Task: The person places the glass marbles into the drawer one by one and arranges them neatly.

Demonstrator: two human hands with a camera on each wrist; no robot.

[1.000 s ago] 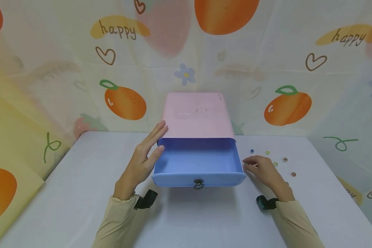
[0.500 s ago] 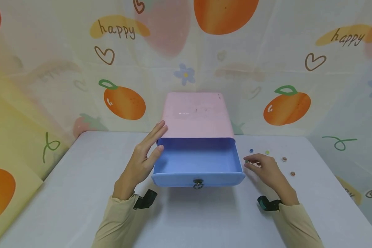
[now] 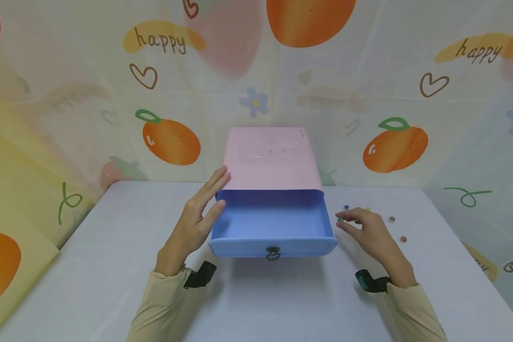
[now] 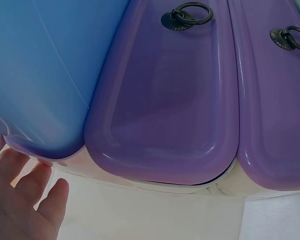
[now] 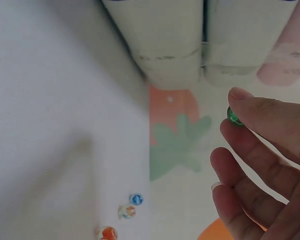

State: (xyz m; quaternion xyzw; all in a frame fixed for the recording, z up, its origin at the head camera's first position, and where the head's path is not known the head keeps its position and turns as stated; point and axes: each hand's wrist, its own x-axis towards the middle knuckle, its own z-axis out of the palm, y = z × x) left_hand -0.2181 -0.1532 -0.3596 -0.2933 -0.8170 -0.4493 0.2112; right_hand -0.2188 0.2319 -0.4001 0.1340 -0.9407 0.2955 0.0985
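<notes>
Between thumb and forefinger my right hand (image 3: 367, 232) pinches a green glass marble (image 5: 234, 116), just right of a pulled-out light blue drawer (image 3: 273, 246). The other fingers of that hand curve loosely below it. My left hand (image 3: 191, 225) lies along the left side of the drawer unit, whose pink top (image 3: 273, 159) stands behind the blue drawer. Its fingertips touch the casing edge in the left wrist view, with the fingers extended. Inside, the visible floor of the blue drawer is bare. A ring pull (image 3: 273, 254) hangs on its front.
Loose marbles lie right of the unit: a blue one (image 3: 346, 207), a yellow-green one (image 3: 368, 209) and brownish ones (image 3: 392, 219). Below the blue drawer are closed purple drawers (image 4: 165, 100) with ring pulls. A patterned cloth (image 3: 256, 71) hangs behind the white table (image 3: 278, 304).
My right hand has risen slightly from the table with the green marble, which now shows between its fingertips. My left hand stays in place on the unit.
</notes>
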